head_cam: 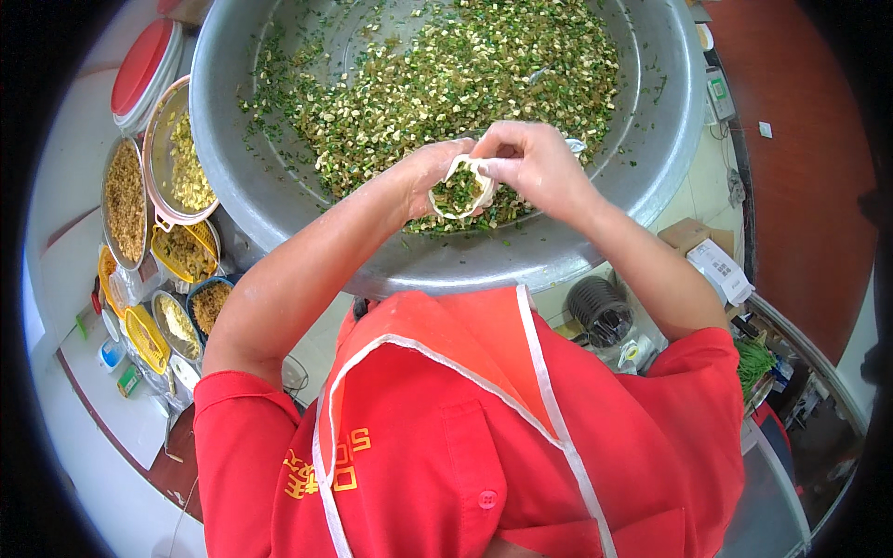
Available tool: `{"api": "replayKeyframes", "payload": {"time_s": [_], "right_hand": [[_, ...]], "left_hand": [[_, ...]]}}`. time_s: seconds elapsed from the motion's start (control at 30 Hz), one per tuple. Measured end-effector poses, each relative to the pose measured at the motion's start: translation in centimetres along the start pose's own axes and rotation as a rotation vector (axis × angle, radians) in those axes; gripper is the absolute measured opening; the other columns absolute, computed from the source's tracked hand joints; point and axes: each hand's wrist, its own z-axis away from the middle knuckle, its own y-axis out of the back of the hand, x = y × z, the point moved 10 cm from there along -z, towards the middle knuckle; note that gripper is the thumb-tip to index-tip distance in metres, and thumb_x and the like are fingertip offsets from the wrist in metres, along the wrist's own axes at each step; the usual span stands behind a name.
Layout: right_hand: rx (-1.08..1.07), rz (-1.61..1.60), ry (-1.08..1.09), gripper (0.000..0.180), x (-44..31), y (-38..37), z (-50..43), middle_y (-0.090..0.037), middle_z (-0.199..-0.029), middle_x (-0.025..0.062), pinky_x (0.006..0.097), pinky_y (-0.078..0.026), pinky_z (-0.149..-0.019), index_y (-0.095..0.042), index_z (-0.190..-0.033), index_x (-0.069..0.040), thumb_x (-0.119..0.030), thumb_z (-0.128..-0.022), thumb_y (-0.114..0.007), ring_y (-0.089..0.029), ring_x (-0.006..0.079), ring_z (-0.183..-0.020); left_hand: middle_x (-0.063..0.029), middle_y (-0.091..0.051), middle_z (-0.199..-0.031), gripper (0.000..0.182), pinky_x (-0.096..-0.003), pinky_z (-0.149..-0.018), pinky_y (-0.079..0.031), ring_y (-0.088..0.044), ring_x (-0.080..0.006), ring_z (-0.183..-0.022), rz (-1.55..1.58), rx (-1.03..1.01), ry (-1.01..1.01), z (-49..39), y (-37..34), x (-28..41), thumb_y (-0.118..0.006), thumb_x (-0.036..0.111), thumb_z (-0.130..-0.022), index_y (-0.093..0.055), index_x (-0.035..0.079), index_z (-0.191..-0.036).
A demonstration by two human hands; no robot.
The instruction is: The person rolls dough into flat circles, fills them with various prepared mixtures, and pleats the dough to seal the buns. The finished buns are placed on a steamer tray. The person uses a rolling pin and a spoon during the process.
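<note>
A round white dough wrapper (483, 197) holds chopped green filling (458, 190) and gapes at the top. It sits in my left hand (427, 169), which cups it from the left and below. My right hand (536, 166) pinches the wrapper's far right edge between thumb and forefinger. Both hands are over the near side of a large metal basin (446, 261). Inside the basin spreads a loose mix of chopped greens and pale small cubes (446, 84). Part of a shiny metal utensil (575, 146) shows behind my right hand; the rest is hidden.
At left stand a pink-rimmed strainer of yellow pieces (192, 167), a metal tray of brown crumbs (125, 202), yellow baskets (146, 338) and a red-lidded tub (143, 66). On the right are a cardboard box (687, 236), a dark coiled object (598, 307) and a reddish-brown surface (802, 174).
</note>
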Motion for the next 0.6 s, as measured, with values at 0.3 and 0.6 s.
{"api": "replayKeyframes", "payload": {"time_s": [0.3,0.6], "right_hand": [[-0.039,-0.105,-0.104,0.019,0.1,0.0,-0.3,-0.064,-0.077,0.0085,0.0337,-0.052,-0.066,-0.064,-0.097,-0.002,-0.001,-0.079,-0.066,-0.064,0.019,-0.073],[0.237,-0.566,-0.306,0.004,3.2,1.3,0.1,-0.067,-0.077,0.0049,0.0254,-0.049,-0.065,-0.067,-0.085,0.001,-0.002,-0.083,-0.067,-0.061,0.0095,-0.071]], "left_hand": [[-0.0124,-0.064,-0.084,0.052,-0.0406,-0.06,-0.059,-0.066,-0.0252,-0.07,-0.062,-0.084,0.037,0.6,-1.0,1.3,-0.032,0.049,-0.102,-0.055,0.003,-0.109],[-0.0122,-0.051,-0.131,0.056,-0.0505,-0.098,-0.048,-0.053,-0.0279,-0.121,-0.256,0.198,-0.403,6.8,-1.6,4.5,-0.056,0.032,-0.096,-0.036,0.012,-0.144]]}}
